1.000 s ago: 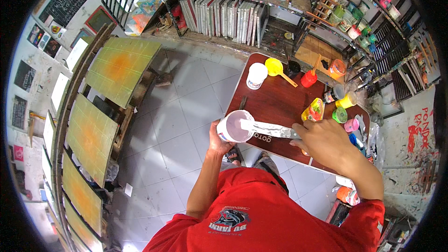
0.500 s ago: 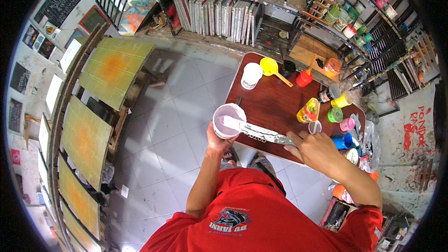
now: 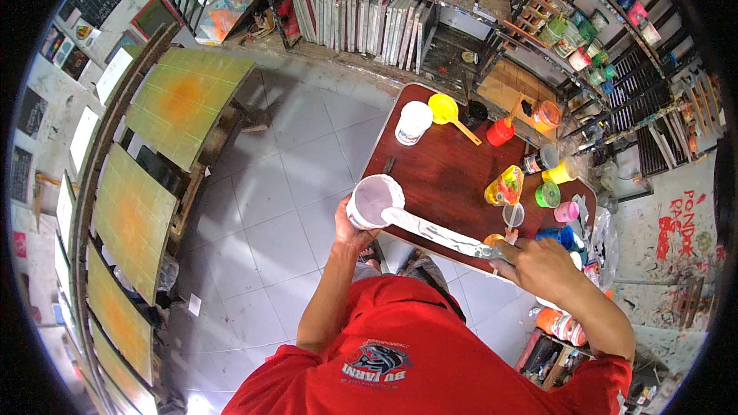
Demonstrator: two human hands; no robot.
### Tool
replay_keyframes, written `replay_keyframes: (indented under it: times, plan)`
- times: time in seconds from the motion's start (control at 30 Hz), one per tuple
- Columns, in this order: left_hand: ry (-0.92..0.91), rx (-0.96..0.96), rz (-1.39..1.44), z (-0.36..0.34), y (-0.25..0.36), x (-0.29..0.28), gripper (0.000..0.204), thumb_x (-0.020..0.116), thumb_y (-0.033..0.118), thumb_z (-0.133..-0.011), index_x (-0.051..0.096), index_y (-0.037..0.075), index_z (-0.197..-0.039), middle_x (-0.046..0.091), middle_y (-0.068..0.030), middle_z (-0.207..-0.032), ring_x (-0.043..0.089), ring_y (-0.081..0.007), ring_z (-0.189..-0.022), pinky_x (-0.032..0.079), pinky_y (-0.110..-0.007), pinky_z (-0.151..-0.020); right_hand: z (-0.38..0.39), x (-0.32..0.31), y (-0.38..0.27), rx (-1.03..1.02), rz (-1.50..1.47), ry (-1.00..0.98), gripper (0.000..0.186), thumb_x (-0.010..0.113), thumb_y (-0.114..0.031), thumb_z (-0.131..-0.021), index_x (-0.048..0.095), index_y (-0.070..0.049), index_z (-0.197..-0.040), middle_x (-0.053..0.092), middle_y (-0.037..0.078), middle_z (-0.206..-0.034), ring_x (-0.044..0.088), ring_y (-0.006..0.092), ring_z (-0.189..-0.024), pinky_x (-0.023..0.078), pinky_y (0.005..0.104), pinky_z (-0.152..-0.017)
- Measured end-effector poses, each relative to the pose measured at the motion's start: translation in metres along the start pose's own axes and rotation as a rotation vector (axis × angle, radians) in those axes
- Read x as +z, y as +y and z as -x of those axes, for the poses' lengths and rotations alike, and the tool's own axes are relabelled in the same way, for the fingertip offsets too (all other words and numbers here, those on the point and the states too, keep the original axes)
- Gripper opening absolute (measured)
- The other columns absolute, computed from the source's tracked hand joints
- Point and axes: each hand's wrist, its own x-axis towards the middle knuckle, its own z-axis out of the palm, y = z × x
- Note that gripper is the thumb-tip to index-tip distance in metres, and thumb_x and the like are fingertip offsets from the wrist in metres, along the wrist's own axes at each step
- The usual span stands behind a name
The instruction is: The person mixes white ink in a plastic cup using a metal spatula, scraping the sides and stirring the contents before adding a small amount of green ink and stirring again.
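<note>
My left hand is wrapped round a white plastic tub with pale lilac paint inside, held tilted near the table's left front edge. Closed round the handle end of a long flat stirring stick is my right hand. White paint with grey streaks coats the stick. Its rounded tip rests at or just over the tub's right rim; whether it touches cannot be made out. Beyond my right hand, an orange round thing shows partly, next to a clear cup.
The dark red table carries a white tub, a yellow strainer, a red pot, a yellow pouch and several paint cups on the right. Greenish boards stand on a left rack. Frames fill a back shelf.
The stick's tip has come from inside the tub out to its right rim. My right hand has moved right and toward me, and the tub shifted slightly.
</note>
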Motion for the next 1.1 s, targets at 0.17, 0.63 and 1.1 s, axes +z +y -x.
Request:
replay_keyframes:
  times: [0.17,0.63,1.1]
  plan:
    - [0.103,-0.034,0.048,0.006,-0.008,0.015,0.056,0.030,0.053,-0.096,0.054,0.017,-0.132,0.059,-0.0078,-0.130,0.058,-0.0305,-0.118,0.054,-0.050,-0.087,0.015,-0.007,0.008,0.013,0.023,-0.012,0.040,0.052,-0.041,-0.096,0.061,-0.008,-0.117,0.069,0.019,-0.090,0.068,0.0365,-0.075,0.053,0.0474,-0.065]
    - [-0.050,-0.062,0.059,0.012,-0.020,0.023,0.054,0.036,0.049,-0.097,0.055,0.013,-0.131,0.060,-0.0121,-0.129,0.059,-0.0320,-0.116,0.052,-0.051,-0.092,0.008,0.048,0.023,0.111,-0.883,0.030,0.027,0.067,-0.028,-0.092,0.066,-0.003,-0.102,0.065,0.009,-0.078,0.061,0.0181,-0.070,0.049,0.0345,-0.067]
    - [-0.281,-0.071,0.094,0.023,-0.006,0.058,0.047,0.037,0.043,-0.099,0.048,0.015,-0.135,0.058,-0.0095,-0.131,0.056,-0.0290,-0.120,0.046,-0.051,-0.102,-0.045,0.164,-0.010,-0.093,-1.663,-0.200,0.045,0.036,-0.036,-0.107,0.064,-0.002,-0.109,0.048,-0.001,-0.061,0.043,0.0076,-0.052,0.036,0.0250,-0.048]
